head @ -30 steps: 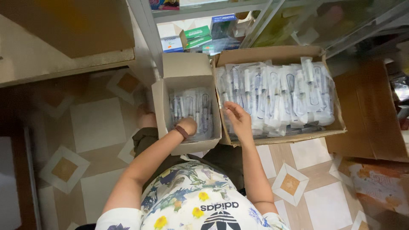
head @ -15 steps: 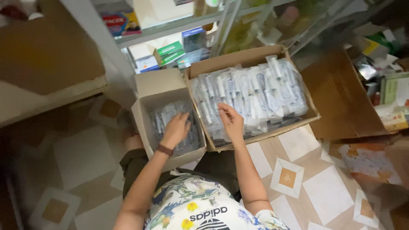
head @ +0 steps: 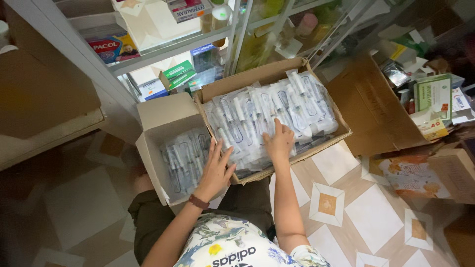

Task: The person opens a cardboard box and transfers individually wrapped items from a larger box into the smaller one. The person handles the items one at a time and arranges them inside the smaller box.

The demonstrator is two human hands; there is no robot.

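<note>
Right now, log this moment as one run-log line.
left hand: flat on near edge of large box | right hand: on packaged syringes inside it | small box: beside, part-filled with syringes | floor: tiled

a metal shelf rack (head: 163,47) stands at the top, its glass-fronted levels crowded with small medicine cartons — a green one (head: 179,74), a blue-and-white one (head: 151,89) and a red-and-blue one (head: 113,47). to the right an opened brown cardboard box (head: 376,106) lies tipped on its side, with a heap of green and white cartons (head: 435,96) just beyond it. a patterned bag (head: 408,175) lies on the tiled floor (head: 376,217) — pale squares with small orange diamonds. at the left a brown cardboard sheet (head: 42,94) rests on a low ledge.
</note>
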